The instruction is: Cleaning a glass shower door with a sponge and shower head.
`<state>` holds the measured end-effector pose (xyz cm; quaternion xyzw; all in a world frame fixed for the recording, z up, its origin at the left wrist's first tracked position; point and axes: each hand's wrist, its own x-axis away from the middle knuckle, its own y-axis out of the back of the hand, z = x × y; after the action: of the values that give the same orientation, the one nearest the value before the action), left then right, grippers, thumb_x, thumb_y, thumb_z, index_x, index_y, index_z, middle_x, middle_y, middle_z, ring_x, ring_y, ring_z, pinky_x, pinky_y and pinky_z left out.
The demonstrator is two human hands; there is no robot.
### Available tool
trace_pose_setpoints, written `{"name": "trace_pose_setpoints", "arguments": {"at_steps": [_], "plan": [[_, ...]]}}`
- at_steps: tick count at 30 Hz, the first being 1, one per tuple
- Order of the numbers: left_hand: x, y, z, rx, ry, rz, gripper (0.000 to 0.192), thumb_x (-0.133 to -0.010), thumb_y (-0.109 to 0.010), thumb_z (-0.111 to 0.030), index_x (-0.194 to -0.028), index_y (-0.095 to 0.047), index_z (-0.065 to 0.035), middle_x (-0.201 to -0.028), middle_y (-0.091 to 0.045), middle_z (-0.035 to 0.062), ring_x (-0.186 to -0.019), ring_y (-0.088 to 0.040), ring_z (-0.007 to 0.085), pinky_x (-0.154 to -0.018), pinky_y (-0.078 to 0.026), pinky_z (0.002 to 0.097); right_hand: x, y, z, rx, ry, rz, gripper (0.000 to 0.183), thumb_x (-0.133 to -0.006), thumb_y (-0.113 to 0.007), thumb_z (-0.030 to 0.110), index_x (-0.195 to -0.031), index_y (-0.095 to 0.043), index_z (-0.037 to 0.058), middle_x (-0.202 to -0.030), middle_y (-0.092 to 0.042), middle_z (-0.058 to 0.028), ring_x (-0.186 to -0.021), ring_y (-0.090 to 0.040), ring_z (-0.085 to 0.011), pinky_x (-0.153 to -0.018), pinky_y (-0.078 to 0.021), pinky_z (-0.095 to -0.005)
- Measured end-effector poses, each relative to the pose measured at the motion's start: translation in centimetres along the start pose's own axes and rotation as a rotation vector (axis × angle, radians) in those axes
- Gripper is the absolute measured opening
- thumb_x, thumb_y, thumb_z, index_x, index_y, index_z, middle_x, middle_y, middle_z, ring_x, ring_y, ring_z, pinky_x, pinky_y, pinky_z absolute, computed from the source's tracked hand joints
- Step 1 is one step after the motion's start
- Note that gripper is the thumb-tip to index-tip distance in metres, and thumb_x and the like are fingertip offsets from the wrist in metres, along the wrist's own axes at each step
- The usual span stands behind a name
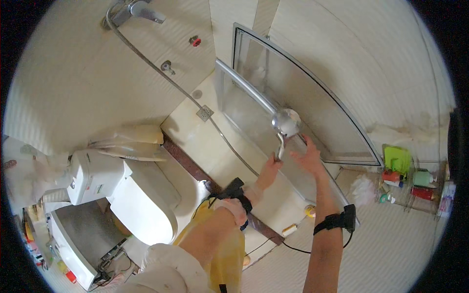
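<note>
My left hand [269,170] grips the lower handle of a chrome hand shower [287,122]. Its rounded head overlaps the metal top rail [249,88] of a framed glass panel [243,110]. From the handle a flexible metal hose [190,97] runs up to the chrome wall mixer tap [141,11]. Just right of the shower handle is my right hand [308,158], its fingers apart and holding nothing. Its upper fingers lie near the shower head and rail; whether they touch is unclear. A second framed glass panel [311,106] stands behind the first.
A white toilet [143,203] is at left, near a washbasin [69,245]. A dark red stone threshold [185,161] crosses the floor, with a drain [205,113] beyond it. Wire shelves [405,197] with bottles hang at right. A cable [298,250] trails by my right arm.
</note>
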<state>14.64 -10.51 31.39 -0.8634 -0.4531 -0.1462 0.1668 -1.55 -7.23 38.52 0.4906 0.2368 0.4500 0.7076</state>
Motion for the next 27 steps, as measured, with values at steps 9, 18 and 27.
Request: {"name": "trace_pose_setpoints", "arguments": {"at_steps": [9, 18, 27], "plan": [[-4.9, 10.9, -1.2, 0.419, 0.121, -0.045, 0.012, -0.065, -0.053, -0.016, -0.072, -0.051, -0.0059, -0.06, -0.048, 0.0048, -0.057, -0.047, 0.0146, -0.056, -0.038, 0.0258, -1.6, -0.9, 1.0, 0.183, -0.158, 0.216, 0.048, -0.088, -0.051, 0.036, -0.12, -0.046, 0.0009, -0.098, -0.06, -0.0244, -0.093, -0.058, -0.0397, -0.077, -0.0445, -0.0456], [-7.3, 15.8, -6.2, 0.831, 0.226, 0.028, 0.008, -0.058, -0.048, -0.005, -0.064, -0.043, -0.005, -0.058, -0.044, 0.0072, -0.057, -0.047, 0.021, -0.07, -0.043, 0.0355, -0.4, -1.1, -1.1, 0.167, -0.109, 0.058, 0.052, -0.087, -0.051, 0.04, -0.121, -0.047, 0.0009, -0.098, -0.061, -0.0229, -0.091, -0.058, -0.0388, -0.076, -0.045, -0.0458], [-8.9, 21.0, -3.9, 0.55, 0.243, -0.117, 0.008, -0.061, -0.048, -0.006, -0.057, -0.041, -0.0066, -0.055, -0.043, 0.0084, -0.053, -0.045, 0.0227, -0.063, -0.044, 0.037, -1.0, -1.8, 1.4, 0.172, -0.103, 0.101, 0.051, -0.087, -0.053, 0.038, -0.117, -0.048, -0.0026, -0.094, -0.061, -0.0227, -0.087, -0.059, -0.038, -0.073, -0.046, -0.0451]]}}
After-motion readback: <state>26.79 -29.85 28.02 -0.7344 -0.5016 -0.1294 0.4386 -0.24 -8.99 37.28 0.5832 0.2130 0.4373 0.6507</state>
